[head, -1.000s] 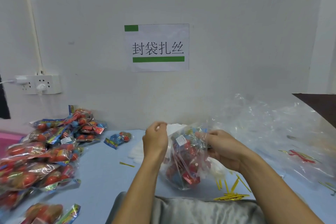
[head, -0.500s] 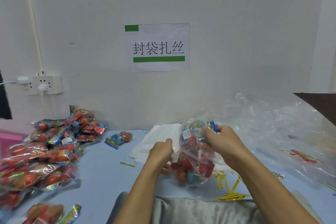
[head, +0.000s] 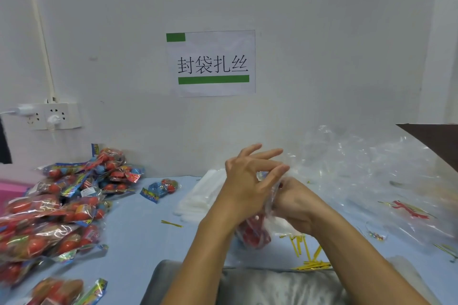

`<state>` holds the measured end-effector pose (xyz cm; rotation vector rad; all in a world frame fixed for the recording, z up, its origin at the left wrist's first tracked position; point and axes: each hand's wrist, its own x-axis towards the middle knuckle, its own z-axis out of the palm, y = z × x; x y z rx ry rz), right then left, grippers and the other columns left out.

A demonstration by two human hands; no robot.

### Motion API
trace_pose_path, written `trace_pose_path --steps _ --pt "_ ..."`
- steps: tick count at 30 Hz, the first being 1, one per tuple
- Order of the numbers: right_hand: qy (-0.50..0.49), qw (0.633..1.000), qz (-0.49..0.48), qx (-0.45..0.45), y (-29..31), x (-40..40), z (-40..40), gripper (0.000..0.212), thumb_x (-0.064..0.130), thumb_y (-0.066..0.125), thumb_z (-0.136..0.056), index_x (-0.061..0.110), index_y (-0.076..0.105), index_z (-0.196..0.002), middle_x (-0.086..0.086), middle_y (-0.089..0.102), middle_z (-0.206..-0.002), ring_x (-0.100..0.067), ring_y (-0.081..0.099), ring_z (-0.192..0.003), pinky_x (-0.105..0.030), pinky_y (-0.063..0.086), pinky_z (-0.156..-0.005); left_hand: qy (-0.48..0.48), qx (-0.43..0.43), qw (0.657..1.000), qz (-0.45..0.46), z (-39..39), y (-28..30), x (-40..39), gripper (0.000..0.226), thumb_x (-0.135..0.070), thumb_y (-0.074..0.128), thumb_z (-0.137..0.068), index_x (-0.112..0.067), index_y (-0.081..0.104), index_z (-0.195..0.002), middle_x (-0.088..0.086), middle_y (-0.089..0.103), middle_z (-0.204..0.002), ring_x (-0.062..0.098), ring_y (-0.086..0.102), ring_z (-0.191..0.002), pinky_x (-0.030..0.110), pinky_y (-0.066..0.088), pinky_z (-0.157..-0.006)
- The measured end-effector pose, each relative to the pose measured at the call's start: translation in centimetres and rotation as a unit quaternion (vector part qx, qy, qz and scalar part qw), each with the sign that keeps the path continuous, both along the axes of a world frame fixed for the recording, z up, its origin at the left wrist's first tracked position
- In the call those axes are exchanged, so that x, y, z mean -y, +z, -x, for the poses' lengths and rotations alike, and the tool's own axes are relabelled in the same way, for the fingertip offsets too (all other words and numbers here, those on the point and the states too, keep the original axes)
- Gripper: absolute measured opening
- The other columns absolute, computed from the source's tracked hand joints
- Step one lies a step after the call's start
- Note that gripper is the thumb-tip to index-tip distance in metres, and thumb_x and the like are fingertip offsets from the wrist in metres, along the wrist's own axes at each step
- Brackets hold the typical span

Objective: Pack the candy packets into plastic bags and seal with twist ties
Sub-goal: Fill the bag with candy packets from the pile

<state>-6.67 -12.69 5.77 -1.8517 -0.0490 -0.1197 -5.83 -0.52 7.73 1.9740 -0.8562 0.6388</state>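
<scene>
The filled plastic bag [head: 255,233] hangs at worktop [head: 138,230] centre. Right hand [head: 295,203] grips its neck; left hand [head: 250,181] fingers spread, at nine o'clock. Soft, slippery; hold the neck.

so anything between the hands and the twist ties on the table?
Nothing visible blocks them. The loose twist ties lie on the table just below the right hand; both hands are occupied with the candy bag, left hand included.
</scene>
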Motion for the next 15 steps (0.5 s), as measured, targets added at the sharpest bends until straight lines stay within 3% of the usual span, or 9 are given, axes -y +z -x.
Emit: trace_pose_path --steps 2,3,6,8,10,12,13,15 --pt "0.004 1.000 0.009 -0.015 -0.2 -0.1 0.1 0.022 -0.011 0.044 -0.095 -0.005 0.064 -0.089 -0.026 0.070 -0.095 -0.040 0.069 -0.089 -0.044 0.053 -0.076 -0.020 0.001 1.000 -0.004 0.5 0.0 0.6 0.018 -0.032 0.062 -0.097 -0.029 0.079 -0.103 -0.018 0.066 -0.128 0.003 0.041 -0.135 0.044 0.030 -0.115" --pt "0.013 1.000 0.009 -0.024 -0.2 0.0 0.1 0.025 -0.010 0.042 -0.096 -0.003 0.064 -0.087 -0.024 0.069 -0.093 -0.039 0.065 -0.087 -0.040 0.051 -0.072 -0.025 -0.006 1.000 0.001 0.6 0.0 0.7 0.019 -0.031 0.063 -0.097 -0.027 0.080 -0.104 -0.016 0.068 -0.125 0.003 0.045 -0.132 0.041 0.033 -0.114" --pt "0.031 0.997 0.026 -0.064 -0.2 0.7 0.1 0.037 -0.010 0.042 -0.089 0.002 0.062 -0.060 -0.019 0.067 -0.066 -0.033 0.056 -0.074 -0.037 0.040 -0.065 -0.033 -0.023 0.999 0.032 0.6 -0.1 0.5 0.019 -0.030 0.063 -0.097 -0.024 0.080 -0.105 -0.011 0.072 -0.117 0.003 0.055 -0.121 0.033 0.041 -0.108" --pt "0.050 0.995 0.013 -0.080 -0.2 1.2 0.0 0.030 -0.001 0.051 -0.096 -0.002 0.064 -0.069 -0.018 0.068 -0.070 -0.035 0.064 -0.077 -0.036 0.051 -0.071 -0.039 -0.029 0.998 0.044 0.6 -0.2 0.1 0.019 -0.032 0.064 -0.096 -0.024 0.081 -0.100 -0.013 0.075 -0.109 -0.002 0.060 -0.112 0.029 0.044 -0.104" --pt "0.068 0.993 -0.005 -0.093 -0.2 1.5 -0.1 0.023 0.011 0.065 -0.096 -0.010 0.068 -0.088 -0.022 0.072 -0.086 -0.035 0.070 -0.088 -0.041 0.060 -0.086 -0.055 -0.075 0.994 0.052 0.5 -0.1 -0.5 0.027 -0.043 0.060 -0.097 -0.026 0.081 -0.094 -0.014 0.076 -0.101 -0.004 0.065 -0.101 0.025 0.048 -0.097" --pt "0.073 0.992 -0.007 -0.101 -0.2 1.7 -0.2 0.042 0.027 0.082 -0.082 -0.012 0.071 -0.093 -0.024 0.075 -0.095 -0.034 0.074 -0.091 -0.041 0.060 -0.088 -0.059 -0.143 0.983 0.094 0.3 0.0 -1.0 0.036 -0.055 0.049 -0.097 -0.034 0.077 -0.092 -0.016 0.075 -0.103 -0.005 0.065 -0.101 0.016 0.047 -0.090" --pt "0.068 0.992 -0.006 -0.101 -0.2 1.7 -0.2 0.048 0.032 0.086 -0.074 -0.010 0.072 -0.092 -0.023 0.075 -0.095 -0.034 0.075 -0.090 -0.038 0.060 -0.085 -0.037 -0.160 0.978 0.128 -0.1 -0.1 -1.4 0.036 -0.053 0.046 -0.100 -0.035 0.076 -0.096 -0.015 0.074 -0.105 -0.004 0.064 -0.105 0.014 0.045 -0.089" --pt "0.053 0.994 -0.013 -0.097 -0.3 1.7 -0.5 0.043 0.028 0.084 -0.080 -0.009 0.072 -0.098 -0.026 0.074 -0.103 -0.035 0.074 -0.095 -0.042 0.059 -0.090 0.065 -0.176 0.963 0.192 -1.5 -0.7 -2.3 0.029 -0.037 0.046 -0.104 -0.028 0.073 -0.099 -0.009 0.073 -0.106 0.006 0.064 -0.104 0.019 0.045 -0.083"
